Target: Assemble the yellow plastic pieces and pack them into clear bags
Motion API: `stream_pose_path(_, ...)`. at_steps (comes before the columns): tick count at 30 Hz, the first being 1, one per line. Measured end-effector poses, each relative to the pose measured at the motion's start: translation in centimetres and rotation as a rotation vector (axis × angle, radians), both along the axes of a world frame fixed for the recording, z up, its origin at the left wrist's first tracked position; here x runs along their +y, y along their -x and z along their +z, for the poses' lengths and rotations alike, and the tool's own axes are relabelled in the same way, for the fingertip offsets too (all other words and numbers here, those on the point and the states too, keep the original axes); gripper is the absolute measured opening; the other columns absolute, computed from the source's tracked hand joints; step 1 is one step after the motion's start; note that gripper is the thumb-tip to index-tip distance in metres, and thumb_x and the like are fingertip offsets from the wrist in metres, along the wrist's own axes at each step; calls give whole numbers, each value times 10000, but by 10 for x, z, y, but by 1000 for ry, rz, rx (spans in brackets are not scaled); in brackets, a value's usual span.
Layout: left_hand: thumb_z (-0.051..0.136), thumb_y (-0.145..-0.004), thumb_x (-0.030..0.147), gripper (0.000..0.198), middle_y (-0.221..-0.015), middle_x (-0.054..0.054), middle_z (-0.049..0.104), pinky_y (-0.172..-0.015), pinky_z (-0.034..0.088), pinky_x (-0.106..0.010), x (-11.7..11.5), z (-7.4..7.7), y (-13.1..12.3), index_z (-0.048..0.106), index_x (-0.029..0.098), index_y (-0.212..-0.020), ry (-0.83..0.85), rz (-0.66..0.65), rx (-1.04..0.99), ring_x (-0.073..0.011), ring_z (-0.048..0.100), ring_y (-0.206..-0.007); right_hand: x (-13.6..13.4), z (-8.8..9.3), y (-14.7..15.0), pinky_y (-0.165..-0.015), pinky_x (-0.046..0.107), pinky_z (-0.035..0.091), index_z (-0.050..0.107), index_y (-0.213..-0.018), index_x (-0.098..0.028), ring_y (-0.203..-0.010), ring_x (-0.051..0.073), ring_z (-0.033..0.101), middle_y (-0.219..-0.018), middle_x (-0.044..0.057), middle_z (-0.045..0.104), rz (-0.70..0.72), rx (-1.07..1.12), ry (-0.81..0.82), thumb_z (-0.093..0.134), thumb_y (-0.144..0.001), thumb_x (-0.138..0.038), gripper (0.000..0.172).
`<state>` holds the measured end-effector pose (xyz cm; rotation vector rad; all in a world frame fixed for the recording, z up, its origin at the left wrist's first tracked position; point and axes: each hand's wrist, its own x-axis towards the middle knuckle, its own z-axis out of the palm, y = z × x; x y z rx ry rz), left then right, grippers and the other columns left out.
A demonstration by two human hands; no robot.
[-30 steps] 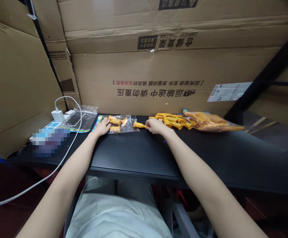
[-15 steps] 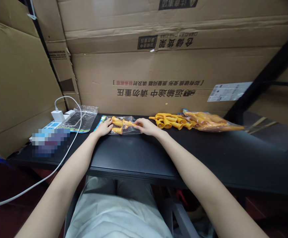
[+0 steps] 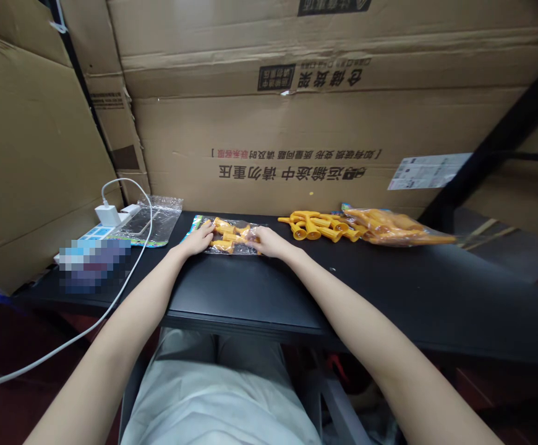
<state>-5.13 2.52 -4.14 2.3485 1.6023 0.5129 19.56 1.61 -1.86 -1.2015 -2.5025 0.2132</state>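
A clear plastic bag (image 3: 245,251) with a coloured header lies flat on the black table, holding several orange plastic pieces (image 3: 224,246) with flared, horn-like ends. My left hand (image 3: 198,239) grips the bag's left end by the header, its fingers close together on the film. At the opposite end, my right hand (image 3: 271,242) has its fingers curled onto the bag, beside the orange pieces inside. The fingertips of both hands are partly hidden against the bag.
Loose orange horn-shaped pieces (image 3: 313,225) lie right of my right hand, against a fuller bag of them (image 3: 389,227). An empty clear bag (image 3: 157,219), a power strip with a white charger (image 3: 107,215) and a cable (image 3: 132,278) are at left. Cardboard (image 3: 250,130) walls the back.
The orange pieces inside the bag have shifted and now lie more side by side. Both hands have moved slightly; my right hand's fingers are curled further over the bag's end.
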Motion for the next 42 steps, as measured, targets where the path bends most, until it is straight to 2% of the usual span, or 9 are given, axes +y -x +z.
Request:
stream_pose_path(4,253,-883,242,553,-1512,-32,285,-1166,154,-264,-4,4,-5,402,123,-1403,38,31,-61,-134,213,-1409,2,-4,1,-734,285,453,684,-769,-137,-756,180,619,-788,64,682,-34,121,78,611,-780,-197,95)
stream_pose_path(9,240,-909,279,547,-1518,-34,280,-1170,150,-288,-7,5,-9,364,135,-1422,1,77,-149,-140,194,-1417,7,-12,2,-794,310,501,688,-882,-144,-819,166,647,-922,79,698,-109,697,311,668,-719,-206,176)
stream_pose_path(11,237,-916,289,538,-1514,-27,297,-1171,153,-301,-7,5,-9,366,154,-1420,-23,82,-164,-135,185,-1420,9,-12,2,-783,307,516,679,-905,-152,-826,158,652,-952,81,699,-142,813,386,642,-729,-183,183)
stream_pose_path(14,250,-920,301,525,-1499,-26,335,-1169,170,-313,-5,4,-8,386,165,-1409,-49,110,-170,-146,215,-1415,12,-12,-1,-767,303,514,673,-827,-142,-803,170,653,-865,77,706,-273,679,289,608,-737,-159,113)
stream_pose_path(16,259,-921,309,518,-1474,-20,385,-1164,195,-319,-4,3,-7,402,181,-1401,-61,125,-171,-159,271,-1397,13,-12,-3,-757,301,506,670,-799,-139,-756,174,650,-755,64,701,-302,551,225,591,-761,-178,95)
stream_pose_path(20,256,-920,326,509,-1391,13,501,-1140,265,-327,-3,2,-3,424,224,-1390,-58,86,-159,-172,388,-1337,12,-13,-1,-722,284,498,665,-831,-126,-685,158,642,-695,59,701,-205,572,321,561,-808,-222,143)
stream_pose_path(24,239,-925,331,514,-1389,12,504,-1130,281,-321,-5,2,-2,423,214,-1390,-55,71,-136,-174,416,-1317,6,-10,0,-738,294,487,681,-857,-119,-705,161,637,-722,55,718,-147,644,408,578,-792,-266,191)
stream_pose_path(36,242,-939,341,526,-1495,13,331,-1163,198,-298,-4,2,-1,344,207,-1437,-65,8,-76,-150,269,-1394,0,-4,-2,-889,328,464,705,-717,-137,-866,201,665,-697,53,727,-192,699,485,669,-712,-265,133)
stream_pose_path(42,235,-949,362,547,-1532,-44,244,-1177,128,-318,-3,1,-2,341,140,-1436,-39,32,-74,-165,146,-1429,2,-5,-1,-925,342,454,735,-761,-141,-928,214,660,-809,64,743,-158,740,530,722,-663,-315,200)
